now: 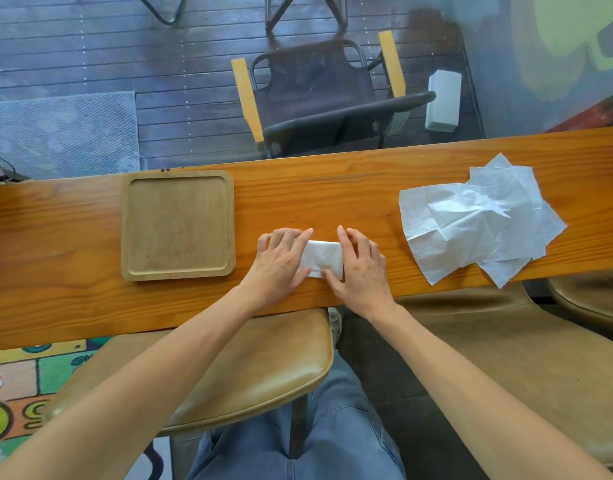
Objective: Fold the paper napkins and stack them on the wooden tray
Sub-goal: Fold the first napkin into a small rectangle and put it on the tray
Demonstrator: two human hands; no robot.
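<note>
Both hands, left hand (281, 261) and right hand (360, 268), press flat-fingered on the folded napkin (322, 258) between them to set its crease, the empty wooden tray (178, 277) waiting left

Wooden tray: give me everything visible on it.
The wooden tray is square with rounded corners and a low raised rim around a flat recessed floor, in pale, light-grained wood with faint scuffs. It lies flat on the orange-brown wooden table, near the far edge. Nothing lies in it: no napkins are stacked there yet. Neither hand touches it; the left hand is apart from it, beyond its other side.
</note>
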